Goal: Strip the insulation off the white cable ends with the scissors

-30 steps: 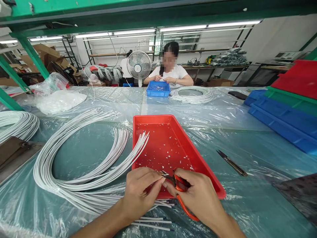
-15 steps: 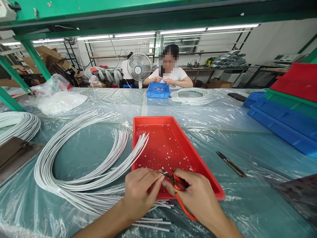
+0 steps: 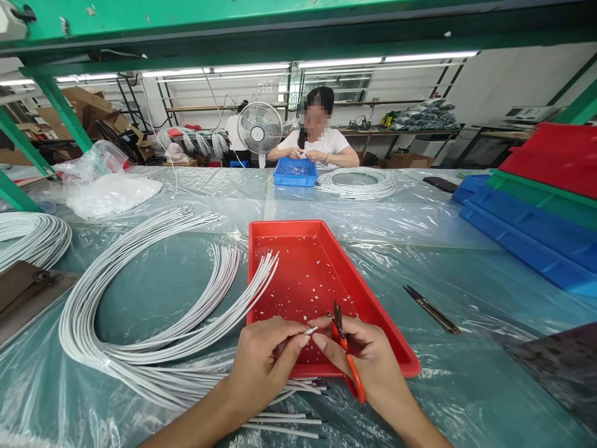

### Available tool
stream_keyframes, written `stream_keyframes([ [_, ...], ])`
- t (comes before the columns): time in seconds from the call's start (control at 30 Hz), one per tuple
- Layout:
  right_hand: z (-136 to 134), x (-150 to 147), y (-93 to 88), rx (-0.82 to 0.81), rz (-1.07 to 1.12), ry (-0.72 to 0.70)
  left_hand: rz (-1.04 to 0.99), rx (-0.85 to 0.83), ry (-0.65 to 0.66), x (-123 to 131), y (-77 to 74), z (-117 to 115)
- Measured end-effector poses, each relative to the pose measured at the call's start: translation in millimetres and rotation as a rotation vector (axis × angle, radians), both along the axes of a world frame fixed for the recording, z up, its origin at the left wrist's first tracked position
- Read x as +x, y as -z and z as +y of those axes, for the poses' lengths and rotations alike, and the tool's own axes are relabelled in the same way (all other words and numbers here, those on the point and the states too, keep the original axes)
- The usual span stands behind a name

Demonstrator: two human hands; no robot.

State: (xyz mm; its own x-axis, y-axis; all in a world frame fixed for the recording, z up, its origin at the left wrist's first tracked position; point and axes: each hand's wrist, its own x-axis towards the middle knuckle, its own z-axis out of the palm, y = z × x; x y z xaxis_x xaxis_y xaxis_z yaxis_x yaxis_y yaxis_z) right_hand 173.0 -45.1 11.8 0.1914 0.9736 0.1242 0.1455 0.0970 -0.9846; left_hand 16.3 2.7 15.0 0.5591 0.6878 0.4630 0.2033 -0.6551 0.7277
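Observation:
My left hand (image 3: 268,351) pinches a white cable (image 3: 311,330) close to its end, over the near part of a red tray (image 3: 373,287). My right hand (image 3: 368,348) is closed around orange-handled scissors (image 3: 353,367), whose dark blades point up and away from the cable. The thumb and forefinger of that hand come right up to the cable's tip; whether they touch it I cannot tell. Small white scraps lie scattered in the tray. A coiled bundle of white cables (image 3: 88,298) lies at the left, some ends resting over the tray's edge.
Metal tweezers (image 3: 431,309) lie right of the tray. Stacked bins (image 3: 536,218) stand at the far right. Across the table a co-worker (image 3: 321,137) handles something above a blue tray (image 3: 296,180), beside another cable coil (image 3: 359,182). A plastic bag (image 3: 109,186) sits at the back left.
The scissors have swung off the cable end, their blades now tipped upward. My right fingertips have come up to the cable tip. The left hand has barely moved.

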Motion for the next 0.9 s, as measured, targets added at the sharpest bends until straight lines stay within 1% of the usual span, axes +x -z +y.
stream_keyframes([
  [0.13,2,0,1.9,0.012,0.050,-0.012,0.050,0.240,-0.048,0,4.3,0],
  [0.23,4,0,3.0,0.013,0.058,-0.041,0.089,0.410,-0.113,-1,4.4,-1],
  [0.3,5,0,3.9,0.026,0.030,-0.005,0.074,0.511,-0.172,-2,3.5,-4],
  [0.33,5,0,4.6,0.036,0.012,0.027,0.046,0.535,-0.177,-3,3.1,-7],
  [0.37,5,0,5.5,0.049,-0.005,0.061,0.011,0.518,-0.155,-3,2.9,-11],
  [0.4,5,0,6.4,0.064,-0.020,0.093,-0.020,0.450,-0.106,-3,2.9,-14],
  [0.43,5,-1,7.5,0.080,-0.034,0.121,-0.035,0.326,-0.041,-3,3.1,-18],
  [0.5,3,-2,9.8,0.118,-0.068,0.165,-0.027,-0.046,0.061,0,3.6,-24],
  [0.53,2,-3,10.9,0.133,-0.079,0.185,-0.029,-0.252,0.076,1,3.6,-26],
  [0.6,-1,-5,12.9,0.232,-0.172,0.215,-0.100,-0.627,0.072,4,2.2,-26],
  [0.67,-4,-5,13.9,0.398,-0.332,0.217,-0.231,-0.889,0.070,7,-0.9,-24],
  [0.7,-5,-6,13.8,0.489,-0.418,0.210,-0.297,-0.973,0.078,7,-2.8,-23],
  [0.77,-7,-6,12.7,0.637,-0.549,0.185,-0.398,-1.074,0.099,9,-6.0,-22],
  [0.9,-9,-7,10.1,0.792,-0.686,0.119,-0.550,-1.226,0.103,11,-7.4,-21],
])
